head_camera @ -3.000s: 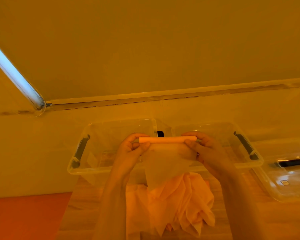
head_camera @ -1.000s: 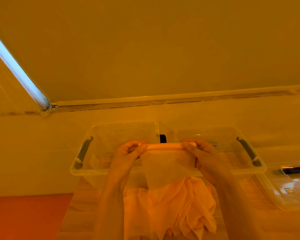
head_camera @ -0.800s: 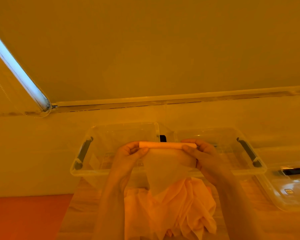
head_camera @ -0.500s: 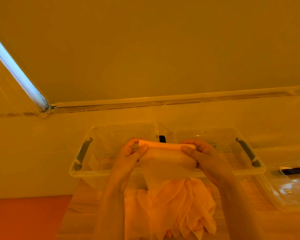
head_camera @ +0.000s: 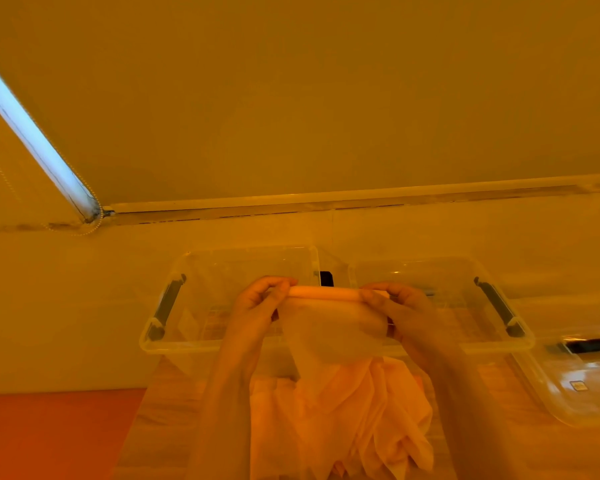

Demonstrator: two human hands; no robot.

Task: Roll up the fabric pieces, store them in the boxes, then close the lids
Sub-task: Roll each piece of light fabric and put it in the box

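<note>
Fabric (head_camera: 329, 336) hangs above the desk (head_camera: 174, 403) before two open boxes (head_camera: 222, 271), its rolled top edge pinched at either end by left hand (head_camera: 257, 306) and right hand (head_camera: 406, 313), likely keeping the roll tight.

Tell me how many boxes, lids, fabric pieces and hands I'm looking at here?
Clear boxes: 2 (left box, right box)
Lids: 1 (lid)
Fabric pieces: 1 (fabric)
Hands: 2 (left hand, right hand)
Total: 6
</note>
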